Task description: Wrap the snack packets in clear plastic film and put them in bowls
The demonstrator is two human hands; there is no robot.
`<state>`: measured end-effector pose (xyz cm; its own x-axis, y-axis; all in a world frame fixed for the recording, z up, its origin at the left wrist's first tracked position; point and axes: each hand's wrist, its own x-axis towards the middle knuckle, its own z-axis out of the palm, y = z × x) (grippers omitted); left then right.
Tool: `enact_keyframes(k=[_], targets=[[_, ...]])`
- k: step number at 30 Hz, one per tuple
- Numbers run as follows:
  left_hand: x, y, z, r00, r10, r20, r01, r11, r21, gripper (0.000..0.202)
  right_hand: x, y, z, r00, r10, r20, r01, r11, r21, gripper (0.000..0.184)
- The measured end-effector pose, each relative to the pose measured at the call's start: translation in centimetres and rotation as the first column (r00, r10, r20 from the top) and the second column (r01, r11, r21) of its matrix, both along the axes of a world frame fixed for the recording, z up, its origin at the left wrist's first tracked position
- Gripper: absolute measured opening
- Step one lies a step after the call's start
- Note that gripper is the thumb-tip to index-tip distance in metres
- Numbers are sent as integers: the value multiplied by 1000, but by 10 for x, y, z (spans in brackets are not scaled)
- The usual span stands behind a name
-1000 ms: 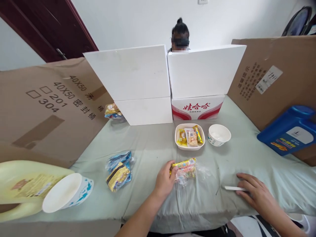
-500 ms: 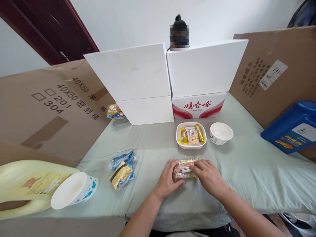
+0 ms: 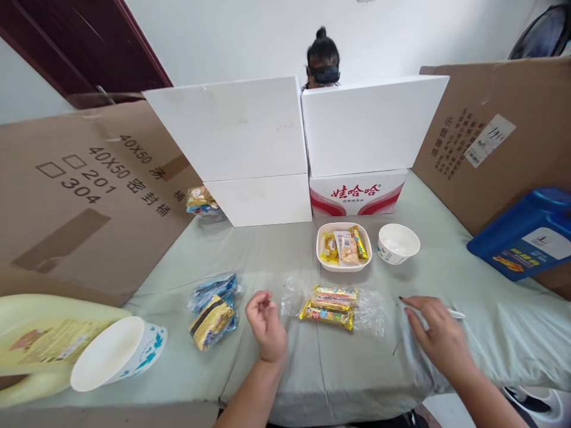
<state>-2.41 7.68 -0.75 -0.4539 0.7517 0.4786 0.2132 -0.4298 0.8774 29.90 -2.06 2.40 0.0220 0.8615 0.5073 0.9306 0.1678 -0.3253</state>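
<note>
My left hand (image 3: pixel 268 330) is raised beside the snack bars, palm turned up, fingers loosely curled with nothing in them. My right hand (image 3: pixel 439 339) is low over the cloth to the right, thumb and forefinger slightly apart. A slim white object (image 3: pixel 455 314) shows past its far side; the hand hides the rest, so its kind is unclear. Between my hands lie yellow-wrapped snack bars (image 3: pixel 329 315) on a crinkled clear plastic wrapper (image 3: pixel 372 312) that spreads out on both sides. Beyond them a white tray (image 3: pixel 344 267) holds several small packaged snacks.
Blue-and-yellow snack packs (image 3: pixel 214 321) lie left of my left hand. A paper bowl (image 3: pixel 120 353) and a pale yellow jug (image 3: pixel 44 345) are farther left. Another bowl (image 3: pixel 398 244) and a blue bottle (image 3: pixel 526 232) stand right. White boxes (image 3: pixel 263 137) form a barrier before a person.
Both hands have moved off the snack bars, the left one leftward, the right one rightward with the white object. The bars and spread wrapper now show uncovered.
</note>
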Motion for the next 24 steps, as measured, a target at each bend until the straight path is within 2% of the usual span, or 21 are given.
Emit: enact_keyframes(k=[1,2,3,4,5,6,7,8,10,12,15,17,19,20,21,22,24], targets=[[-1,-8,5,996,-48,-74,54,996,74,14,-15,2,6,992,114,-46,-115,993,-26,19],[-1,-16,11,970,-154,-187,179,976,124,12,-30,5,11,972,221,-76,-227,971,-78,18],[0,-24,16,899,-285,-333,340,933,119,12,-43,9,14,949,302,-93,-313,940,-136,19],[0,-30,19,779,-400,-483,482,874,54,14,-53,14,14,928,359,-98,-371,910,-185,20],[1,-33,22,643,-470,-605,560,827,-48,16,-61,19,12,920,381,-93,-392,894,-218,22],[2,-34,22,529,-493,-690,560,815,-152,18,-66,25,7,926,370,-78,-378,898,-224,23],[1,-32,21,455,-486,-746,497,834,-240,21,-68,32,1,939,338,-56,-342,915,-212,24],[0,-27,19,419,-463,-781,402,866,-298,26,-69,38,-6,955,296,-32,-296,936,-192,24],[-3,-15,13,390,-429,-815,239,902,-360,36,-68,48,-20,976,218,14,-212,962,-172,34],[-8,-3,10,363,-442,-820,177,897,-405,43,-66,53,-27,981,192,39,-181,965,-189,43],[-13,5,16,339,-485,-806,190,875,-446,37,-65,48,-24,980,197,27,-187,960,-208,28],[-16,2,27,334,-494,-803,219,869,-444,27,-65,37,-14,979,202,3,-198,966,-168,21],[-23,-6,42,326,-512,-795,254,857,-448,23,-62,20,-1,967,252,-31,-254,959,-123,22],[-29,-11,50,300,-554,-777,282,829,-482,22,-61,9,7,952,303,-52,-307,943,-130,21],[-35,-17,59,247,-630,-736,319,771,-552,20,-59,-1,15,923,377,-79,-385,907,-172,21],[-40,-22,69,167,-728,-665,353,674,-649,16,-57,-12,24,877,464,-121,-480,842,-248,19],[-49,-31,88,3,-889,-458,381,424,-822,11,-54,-28,39,776,579,-249,-625,659,-419,14]])
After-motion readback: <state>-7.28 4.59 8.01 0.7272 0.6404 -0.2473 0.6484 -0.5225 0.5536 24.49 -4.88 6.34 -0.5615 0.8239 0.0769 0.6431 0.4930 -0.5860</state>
